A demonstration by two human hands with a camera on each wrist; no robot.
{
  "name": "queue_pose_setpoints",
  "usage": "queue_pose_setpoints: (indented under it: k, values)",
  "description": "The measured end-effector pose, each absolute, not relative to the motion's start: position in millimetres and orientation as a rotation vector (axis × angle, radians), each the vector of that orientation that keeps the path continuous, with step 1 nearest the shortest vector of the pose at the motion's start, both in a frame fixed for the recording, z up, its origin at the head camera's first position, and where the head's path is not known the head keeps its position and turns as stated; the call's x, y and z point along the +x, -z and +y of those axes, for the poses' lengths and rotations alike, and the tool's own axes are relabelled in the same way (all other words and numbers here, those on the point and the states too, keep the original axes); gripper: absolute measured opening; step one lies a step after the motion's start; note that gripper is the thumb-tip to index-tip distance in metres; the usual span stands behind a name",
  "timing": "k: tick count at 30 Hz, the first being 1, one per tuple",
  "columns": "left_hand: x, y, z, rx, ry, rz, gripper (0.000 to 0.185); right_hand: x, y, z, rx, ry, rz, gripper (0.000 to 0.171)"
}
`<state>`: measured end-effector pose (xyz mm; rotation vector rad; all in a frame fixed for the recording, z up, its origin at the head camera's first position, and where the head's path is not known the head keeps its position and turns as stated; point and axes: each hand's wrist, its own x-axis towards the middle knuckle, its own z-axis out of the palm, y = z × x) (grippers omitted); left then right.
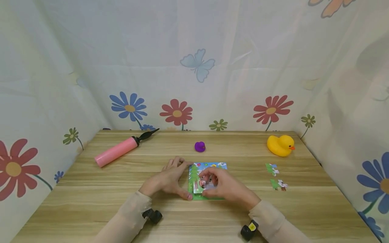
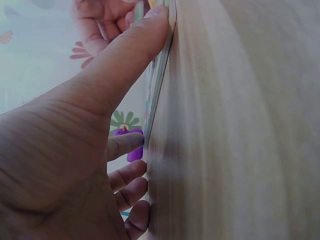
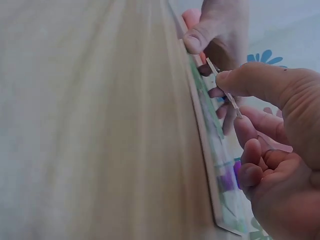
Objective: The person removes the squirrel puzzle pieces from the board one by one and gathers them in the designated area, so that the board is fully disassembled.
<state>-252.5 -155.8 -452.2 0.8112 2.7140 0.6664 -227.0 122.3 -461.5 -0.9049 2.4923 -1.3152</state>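
A flat jigsaw puzzle board (image 1: 192,179) with a green and blue picture lies on the table. My left hand (image 1: 170,178) rests along its left side, the thumb at the near corner and the forefinger at the far one. Over the board, my right hand (image 1: 223,185) pinches a thin puzzle piece (image 3: 227,90) between thumb and fingers. The piece tilts above the board's face, its edge showing in the right wrist view. Part of the board's picture is hidden behind the right hand.
Two loose puzzle pieces, one upper (image 1: 272,169) and one lower (image 1: 278,184), lie right of the board. A small purple duck (image 1: 200,146) sits behind it, a yellow duck (image 1: 280,145) at the back right. On the left lies a pink hand pump (image 1: 117,152).
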Motion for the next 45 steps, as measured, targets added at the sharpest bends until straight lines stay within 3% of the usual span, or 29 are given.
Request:
queue_pose_setpoints:
  k: [13,26,34,45]
  values:
    - [-252,450,-154,0.783,-0.657,2.712,0.127,-233,418,160,-0.91,1.318,2.606,0.053]
    - [-253,453,-155,0.775,-0.673,2.719,0.128,-220,376,231,-0.822,1.276,2.784,0.052]
    - [-253,453,-155,0.785,-0.67,2.707,0.128,-203,372,275,-0.743,1.26,2.873,0.053]
    - [-254,453,-155,0.784,-0.669,2.72,0.129,-186,394,330,-0.762,1.23,2.92,0.051]
